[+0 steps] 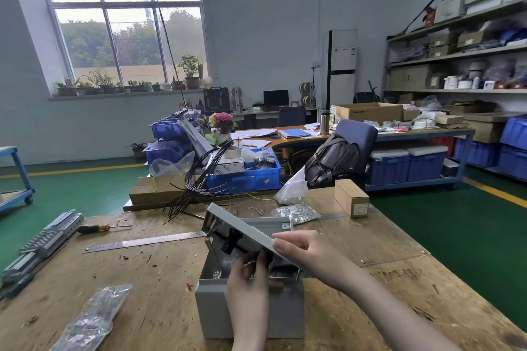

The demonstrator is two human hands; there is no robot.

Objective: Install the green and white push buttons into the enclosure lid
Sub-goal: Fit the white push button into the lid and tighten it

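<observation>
- Fingers of the left hand [248,282] are curled around a small dark part under the raised enclosure lid [239,228]; what the part is cannot be told.
- The lid's near corner is pinched by the right hand [296,251], and the lid is held tilted above the open grey enclosure box [251,310], which stands near the worktop's near edge.
- A black button body [229,242] is seen projecting from the lid's underside; the green and white caps are hidden on the far face.
- The step in hand is judged to be fastening a button from behind; next, the part likely has to be seated and tightened while the lid is kept steady.
- A steel ruler [142,242] and a screwdriver [97,228] are laid further back on the left.
- A bag of small hardware [296,212] and a cardboard box [352,198] are set toward the far right edge.
</observation>
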